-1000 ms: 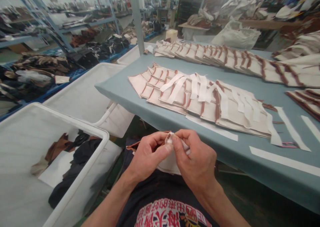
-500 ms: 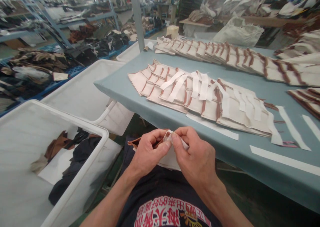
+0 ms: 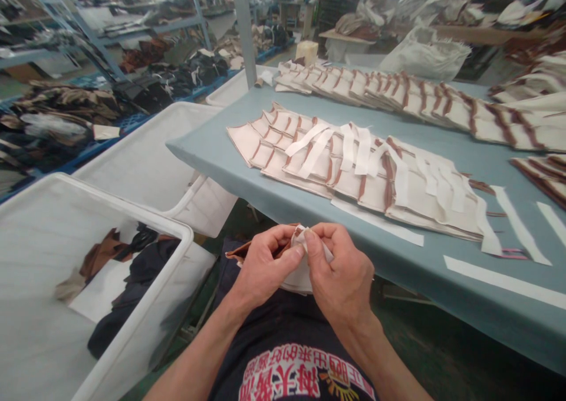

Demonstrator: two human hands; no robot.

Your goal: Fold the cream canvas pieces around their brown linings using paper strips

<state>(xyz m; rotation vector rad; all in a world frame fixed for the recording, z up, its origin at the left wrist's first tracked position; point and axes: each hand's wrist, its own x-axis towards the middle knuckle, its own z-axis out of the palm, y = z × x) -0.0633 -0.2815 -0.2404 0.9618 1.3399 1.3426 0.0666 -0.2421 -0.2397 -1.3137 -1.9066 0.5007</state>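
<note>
A cream fabric piece with brown edging (image 3: 297,278) is held close to my body, below the table's near edge. My left hand (image 3: 269,265) is closed on its top edge, thumb and fingers pinching. Right beside it, my right hand (image 3: 338,265) pinches the same edge, where a bit of white cloth is folded up between the two thumbs. The fingers hide most of the folded spot. On the table ahead lie overlapping cream panels with brown seams (image 3: 276,153), with several white strips (image 3: 316,153) laid across them.
The blue-green table (image 3: 207,135) carries another long row of cream pieces (image 3: 375,88) at the back. More white strips (image 3: 504,280) lie near its front edge. At my left stand white bins (image 3: 186,236), the nearest holding dark and brown cloth (image 3: 141,277). A metal post (image 3: 244,29) rises beyond the table's far-left side.
My right hand has shifted slightly left and turned a little at the fabric edge. The left hand stays almost in place. Both still pinch the fabric.
</note>
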